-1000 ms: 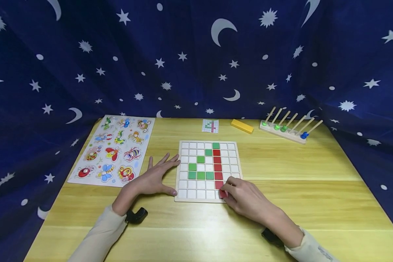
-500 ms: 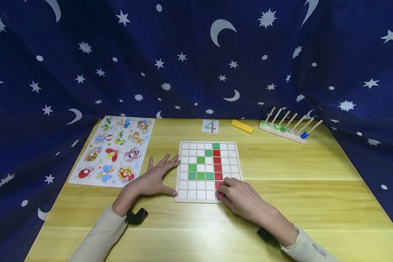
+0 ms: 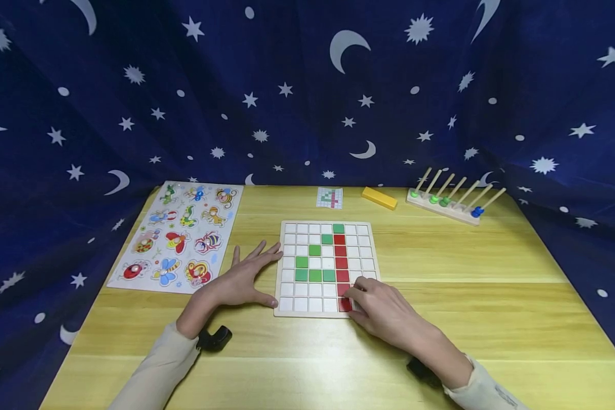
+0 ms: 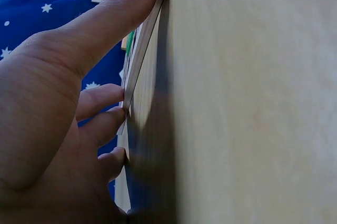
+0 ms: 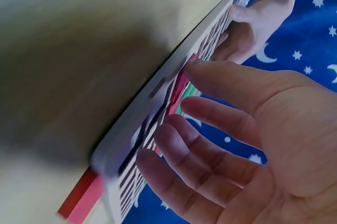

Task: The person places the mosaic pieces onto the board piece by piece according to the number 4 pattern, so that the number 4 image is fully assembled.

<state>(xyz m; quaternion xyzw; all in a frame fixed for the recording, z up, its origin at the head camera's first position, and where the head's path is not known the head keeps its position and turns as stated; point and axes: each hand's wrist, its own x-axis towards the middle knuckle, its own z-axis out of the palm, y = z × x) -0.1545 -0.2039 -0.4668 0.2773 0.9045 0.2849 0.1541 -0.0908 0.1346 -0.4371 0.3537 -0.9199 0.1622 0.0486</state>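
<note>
A square wooden grid board [image 3: 315,298] lies mid-table, with white cells, green tiles in a stepped line and a column of red tiles. The lowest red tile [image 3: 345,304] sits in the bottom row. My right hand [image 3: 389,316] is over the board's lower right corner. In the right wrist view its thumb touches a red tile [image 5: 180,84], while the forefinger stands apart from the thumb. My left hand [image 3: 238,280] has its fingers spread along the board's left edge, thumb at the lower left corner; the left wrist view shows thumb and fingertips touching the edge.
A small pattern card [image 3: 329,198] lies behind the board, beside a yellow bar [image 3: 379,199]. A peg rack [image 3: 443,207] with rings stands back right. An insect puzzle board [image 3: 181,236] lies left. In the right wrist view, a red block [image 5: 81,197] lies past the board.
The lowest red tile was tilted between my right fingers; now it lies in the bottom row of the red column. The right fingers have spread away from it. My left hand stays put.
</note>
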